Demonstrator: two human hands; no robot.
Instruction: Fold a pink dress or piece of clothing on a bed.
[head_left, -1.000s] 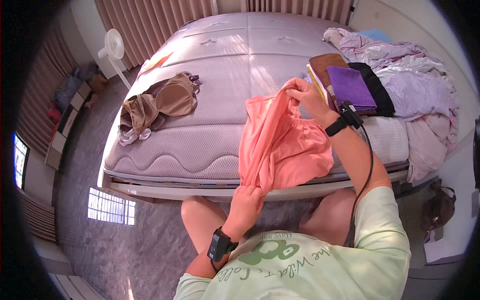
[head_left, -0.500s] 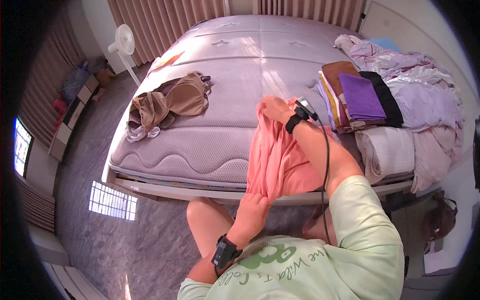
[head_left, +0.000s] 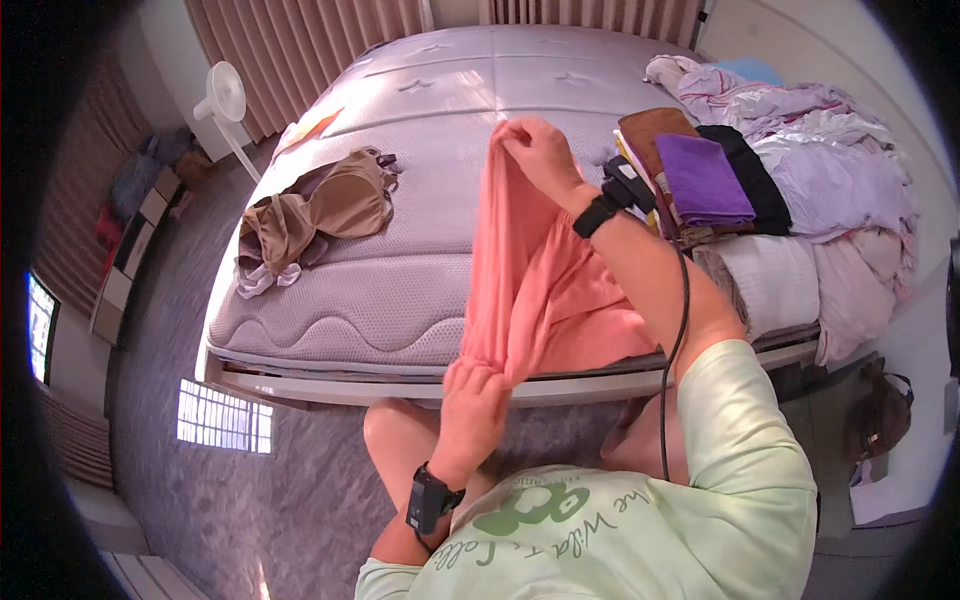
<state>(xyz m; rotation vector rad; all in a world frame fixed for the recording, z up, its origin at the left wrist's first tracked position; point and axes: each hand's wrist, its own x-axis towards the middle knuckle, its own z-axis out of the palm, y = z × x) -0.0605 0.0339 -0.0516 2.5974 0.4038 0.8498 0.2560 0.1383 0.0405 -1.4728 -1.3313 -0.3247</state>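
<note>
A coral-pink cloth garment [head_left: 560,290] is stretched between my two hands above the near edge of the mattress; its exact kind cannot be made out. My right hand [head_left: 540,150] pinches its far end, raised over the middle of the bed. Closed around the gathered near end, my left hand [head_left: 475,405] is just off the bed's front edge, above my knees. The loose part of the cloth drapes rightward onto the mattress edge. A dark strap device with a black cable sits on my right wrist, and another device is strapped to the left.
The mattress [head_left: 400,270] carries brown bras [head_left: 330,205] on the left. To the right lie folded cloths with a purple one [head_left: 705,180] on top, a folded white towel [head_left: 765,280] and a rumpled bedding heap [head_left: 840,170]. A white fan [head_left: 225,92] stands beyond the bed's left side.
My right hand has lifted and moved farther away, pulling the pink cloth taller and tighter. My left hand has shifted slightly left and up, still gripping the near end.
</note>
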